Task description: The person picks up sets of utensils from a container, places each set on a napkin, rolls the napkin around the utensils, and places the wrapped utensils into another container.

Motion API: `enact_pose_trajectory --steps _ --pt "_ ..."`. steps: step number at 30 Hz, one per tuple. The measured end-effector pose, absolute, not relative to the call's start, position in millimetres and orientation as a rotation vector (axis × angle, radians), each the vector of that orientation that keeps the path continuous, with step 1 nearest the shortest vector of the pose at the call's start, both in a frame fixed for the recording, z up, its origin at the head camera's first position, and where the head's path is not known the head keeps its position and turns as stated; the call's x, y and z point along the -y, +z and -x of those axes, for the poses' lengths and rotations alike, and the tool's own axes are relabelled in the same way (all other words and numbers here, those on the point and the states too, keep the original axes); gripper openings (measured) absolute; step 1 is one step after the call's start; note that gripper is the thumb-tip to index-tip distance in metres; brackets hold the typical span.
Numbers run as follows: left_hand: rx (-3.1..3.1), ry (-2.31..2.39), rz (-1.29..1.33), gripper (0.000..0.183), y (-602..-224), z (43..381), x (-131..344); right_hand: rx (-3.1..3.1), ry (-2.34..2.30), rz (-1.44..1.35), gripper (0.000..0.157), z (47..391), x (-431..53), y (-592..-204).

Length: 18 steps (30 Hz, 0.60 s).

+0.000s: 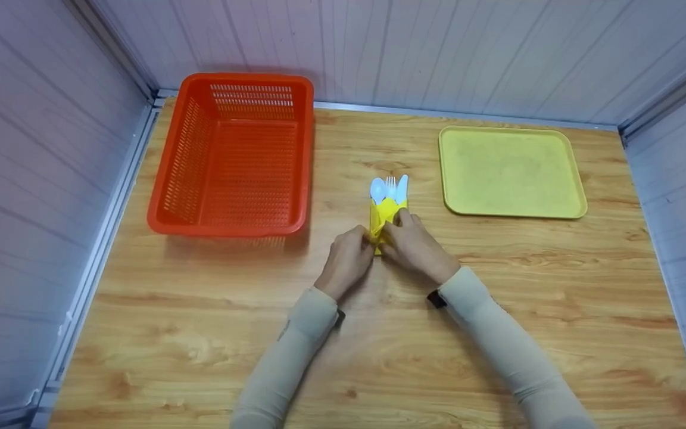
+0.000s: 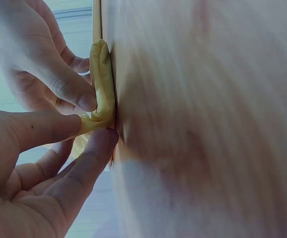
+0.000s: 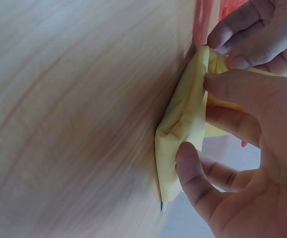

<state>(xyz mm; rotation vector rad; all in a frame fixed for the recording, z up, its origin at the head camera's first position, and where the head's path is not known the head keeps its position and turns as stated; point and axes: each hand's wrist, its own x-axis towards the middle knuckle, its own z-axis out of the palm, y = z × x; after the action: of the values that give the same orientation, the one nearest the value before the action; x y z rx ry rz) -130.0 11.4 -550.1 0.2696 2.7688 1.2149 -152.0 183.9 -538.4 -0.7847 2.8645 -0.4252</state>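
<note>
While cutlery (image 1: 390, 190) stuck out of yellow napkin (image 1: 387, 208) on table (image 1: 390, 369), I saw left hand (image 1: 348, 256) and right hand (image 1: 417, 243) pinching napkin, fingers nearly closed, presumably keeping folds snug.

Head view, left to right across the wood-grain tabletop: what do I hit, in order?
Red-orange rectangular slotted plastic basket → person's left hand → pale oval-headed spoon → pale tined fork → pale narrow-bladed knife → yellow rectangular round-cornered tray
</note>
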Motion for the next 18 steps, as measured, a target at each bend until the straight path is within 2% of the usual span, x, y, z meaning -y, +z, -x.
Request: enact_pose_trajectory --steps 11,18 --pt "-2.777 1.21 -0.375 0.002 -549 129 -15 -2.814 -0.518 0.753 0.031 157 -187 -538" --pt "-2.838 1.114 -0.447 0.008 -548 129 -24 -2.637 -0.909 0.692 0.053 161 -201 -537"
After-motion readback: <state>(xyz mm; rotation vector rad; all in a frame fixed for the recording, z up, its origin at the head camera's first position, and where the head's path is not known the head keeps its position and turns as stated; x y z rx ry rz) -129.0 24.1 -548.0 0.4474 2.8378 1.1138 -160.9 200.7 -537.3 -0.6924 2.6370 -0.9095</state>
